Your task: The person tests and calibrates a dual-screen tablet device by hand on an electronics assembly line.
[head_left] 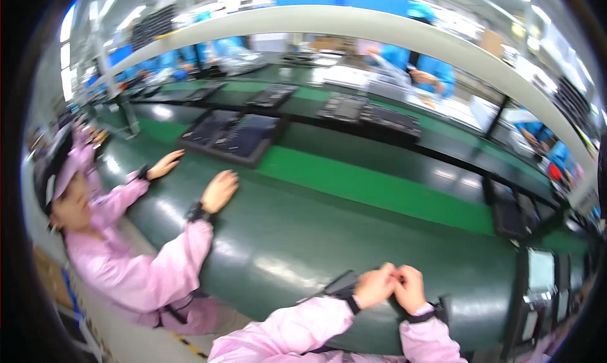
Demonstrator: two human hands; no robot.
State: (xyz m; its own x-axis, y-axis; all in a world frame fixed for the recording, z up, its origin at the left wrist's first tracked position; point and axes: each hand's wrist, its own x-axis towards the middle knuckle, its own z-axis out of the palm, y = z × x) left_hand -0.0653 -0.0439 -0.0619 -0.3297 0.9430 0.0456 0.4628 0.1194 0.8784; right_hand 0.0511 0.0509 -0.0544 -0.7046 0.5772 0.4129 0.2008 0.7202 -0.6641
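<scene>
My left hand (375, 287) and my right hand (410, 290) meet above the near edge of the dark green work surface (272, 236). The fingers of both are curled, and their tips press together. Whatever is pinched there, if anything, is hidden or too small to make out. Dark bands circle both wrists below pink sleeves. Beside my left wrist shows a flat black thing (341, 286), its kind unclear.
At left, a co-worker in pink rests both hands on the surface near a black tray (253, 139) with dark flat panels. More dark trays (392, 120) line the far belt. At right stand black frames with pale panels (541, 271). A white rail (354, 22) arches overhead.
</scene>
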